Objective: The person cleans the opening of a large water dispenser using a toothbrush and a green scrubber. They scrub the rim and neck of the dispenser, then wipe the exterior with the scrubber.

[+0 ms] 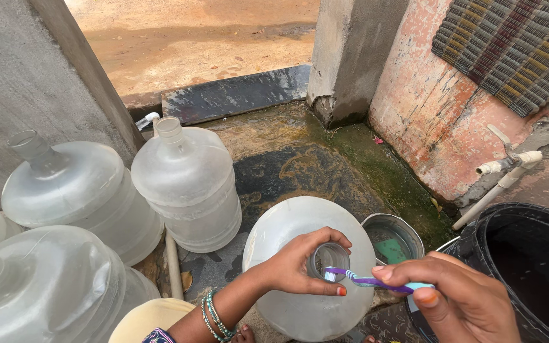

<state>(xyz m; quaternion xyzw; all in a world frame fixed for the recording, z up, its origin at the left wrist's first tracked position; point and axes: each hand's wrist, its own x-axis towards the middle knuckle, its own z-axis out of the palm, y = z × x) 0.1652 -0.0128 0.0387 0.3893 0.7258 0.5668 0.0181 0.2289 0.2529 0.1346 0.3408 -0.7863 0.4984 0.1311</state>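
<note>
Left hand (300, 263) wraps neck of large translucent plastic water jug (309, 270). Right hand (462, 298) pinches purple-and-teal toothbrush (376, 281), bristles at jug mouth. Small steel bucket (392, 240) just beyond right hand.

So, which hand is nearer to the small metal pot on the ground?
Right. The right hand, holding a toothbrush, is just below the small metal pot; the left hand grips the jug neck farther left.

Five clear water jugs (309, 254), one toothbrush (376, 281), one steel pot (393, 238), one black bin (528, 260), one tap (509, 162).
</note>
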